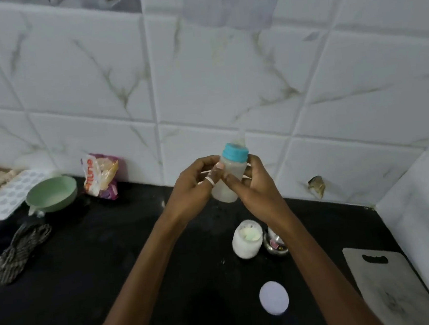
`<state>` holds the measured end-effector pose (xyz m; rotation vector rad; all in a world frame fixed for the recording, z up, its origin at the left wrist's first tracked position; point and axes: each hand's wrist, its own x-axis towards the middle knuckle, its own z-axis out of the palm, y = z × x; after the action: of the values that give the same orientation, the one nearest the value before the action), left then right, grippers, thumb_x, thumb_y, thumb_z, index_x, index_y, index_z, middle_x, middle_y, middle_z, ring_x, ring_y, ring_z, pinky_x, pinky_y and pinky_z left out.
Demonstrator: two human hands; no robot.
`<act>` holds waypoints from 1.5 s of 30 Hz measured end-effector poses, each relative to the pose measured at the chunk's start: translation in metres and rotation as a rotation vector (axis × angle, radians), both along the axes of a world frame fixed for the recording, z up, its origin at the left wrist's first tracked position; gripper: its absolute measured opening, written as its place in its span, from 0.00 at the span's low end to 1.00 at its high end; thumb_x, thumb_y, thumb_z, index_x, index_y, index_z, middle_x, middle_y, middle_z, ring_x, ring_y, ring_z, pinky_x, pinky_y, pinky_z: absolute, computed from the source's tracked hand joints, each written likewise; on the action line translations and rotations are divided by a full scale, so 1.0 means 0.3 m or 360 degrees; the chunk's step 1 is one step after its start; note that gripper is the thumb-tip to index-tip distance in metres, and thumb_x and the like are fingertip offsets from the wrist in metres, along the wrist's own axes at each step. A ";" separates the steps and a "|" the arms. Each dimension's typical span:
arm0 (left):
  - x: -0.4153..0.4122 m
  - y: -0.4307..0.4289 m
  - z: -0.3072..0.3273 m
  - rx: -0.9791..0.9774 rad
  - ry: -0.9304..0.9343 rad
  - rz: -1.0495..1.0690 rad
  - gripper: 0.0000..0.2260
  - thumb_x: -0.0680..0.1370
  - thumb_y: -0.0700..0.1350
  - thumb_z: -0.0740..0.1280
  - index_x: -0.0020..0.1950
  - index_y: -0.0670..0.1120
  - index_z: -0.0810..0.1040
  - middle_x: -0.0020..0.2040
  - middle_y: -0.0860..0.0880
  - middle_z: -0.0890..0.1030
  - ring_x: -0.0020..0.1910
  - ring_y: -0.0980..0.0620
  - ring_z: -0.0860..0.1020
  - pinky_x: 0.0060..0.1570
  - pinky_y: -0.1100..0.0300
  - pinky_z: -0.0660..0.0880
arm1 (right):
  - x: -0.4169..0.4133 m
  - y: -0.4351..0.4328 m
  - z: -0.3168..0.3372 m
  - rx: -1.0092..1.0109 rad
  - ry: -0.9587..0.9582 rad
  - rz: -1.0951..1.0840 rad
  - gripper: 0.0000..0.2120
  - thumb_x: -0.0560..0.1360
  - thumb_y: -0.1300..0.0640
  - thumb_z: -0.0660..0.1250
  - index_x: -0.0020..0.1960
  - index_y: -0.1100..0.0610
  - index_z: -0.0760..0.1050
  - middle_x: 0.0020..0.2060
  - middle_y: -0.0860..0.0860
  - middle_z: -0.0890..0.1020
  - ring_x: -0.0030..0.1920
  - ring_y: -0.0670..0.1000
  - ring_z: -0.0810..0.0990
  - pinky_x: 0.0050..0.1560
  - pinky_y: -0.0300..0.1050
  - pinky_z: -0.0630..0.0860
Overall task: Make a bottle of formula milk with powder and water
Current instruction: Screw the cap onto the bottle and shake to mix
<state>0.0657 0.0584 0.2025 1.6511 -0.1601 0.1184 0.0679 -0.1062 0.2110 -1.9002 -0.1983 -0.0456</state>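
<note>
Bottle (229, 179) held upright between left hand (193, 188) and right hand (254, 184).

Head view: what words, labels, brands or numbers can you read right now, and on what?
"eunie", or close to it: orange letters running sideways on the crumpled packet against the wall; creased, so uncertain.
Feeding bottle: no print or scale marks can be read.
Small sticker on the steel container: too blurred to read.
</note>
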 end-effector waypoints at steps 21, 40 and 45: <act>0.015 0.185 -0.678 0.0425 0.0701 -0.0051 0.29 0.72 0.37 0.75 0.73 0.49 0.74 0.63 0.52 0.81 0.61 0.55 0.80 0.56 0.65 0.77 | 0.004 0.236 -0.690 -0.0509 0.0441 0.0140 0.29 0.78 0.59 0.72 0.74 0.55 0.61 0.60 0.44 0.76 0.54 0.40 0.78 0.54 0.31 0.73; 0.161 0.210 -0.804 0.0480 0.0586 -0.0020 0.29 0.72 0.33 0.72 0.71 0.52 0.76 0.59 0.58 0.82 0.57 0.65 0.79 0.54 0.75 0.74 | 0.141 0.269 -0.837 -0.0468 0.0419 0.0033 0.29 0.78 0.56 0.72 0.73 0.52 0.61 0.67 0.51 0.79 0.63 0.47 0.80 0.65 0.48 0.78; 0.156 0.216 -0.830 0.0516 0.0547 -0.0039 0.30 0.74 0.33 0.74 0.74 0.49 0.73 0.64 0.55 0.80 0.63 0.59 0.78 0.55 0.77 0.71 | 0.140 0.267 -0.858 -0.0460 0.0451 0.0020 0.28 0.78 0.57 0.72 0.75 0.53 0.65 0.68 0.50 0.79 0.66 0.48 0.79 0.67 0.49 0.77</act>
<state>0.1124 0.1233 -0.0464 1.9632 0.0670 -0.2211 0.1098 -0.0262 -0.0465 -2.1665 -0.0241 0.2729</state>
